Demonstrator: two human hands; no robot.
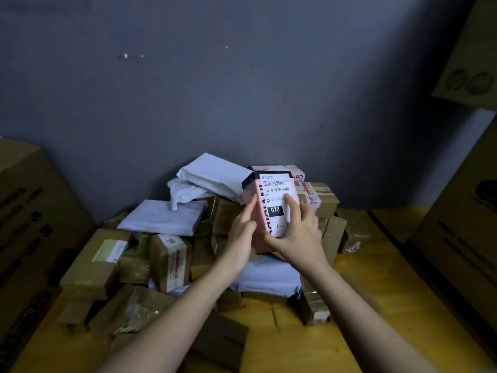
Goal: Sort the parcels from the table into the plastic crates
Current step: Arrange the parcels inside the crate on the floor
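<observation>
Both hands up over the pile, holding 1 pink box [270, 211] upright, label side to the camera. Box is lifted clear of the table [357, 267], roughly above the middle of the parcel pile [166, 254].

Left hand [242, 232]: on the box's left edge, fingers fairly straight and pressed along the side, index finger pointing up the edge. Thumb hidden behind the box, so I can't tell whether it wraps round.

Right hand [298, 232]: grips the lower right corner, thumb across the bottom front, index finger stretched up over the white shipping label [277, 195], other fingers curled round the right side.

Label reads 070-070-A80, with a black block marked 070 below it. Barcode at the top.

Pile under the hands: brown taped cardboard parcels, several with white labels, plus pale grey-white plastic mailer bags [207, 181] on top at the back and 1 flat mailer [164, 216] to the left. Another pink box [285, 170] sits at the back against the grey wall [188, 76], just behind the held one.

Big cardboard carton [29, 219] stands at the left of the table, more cartons [462, 224] stacked at the right.

No crates in view.
</observation>
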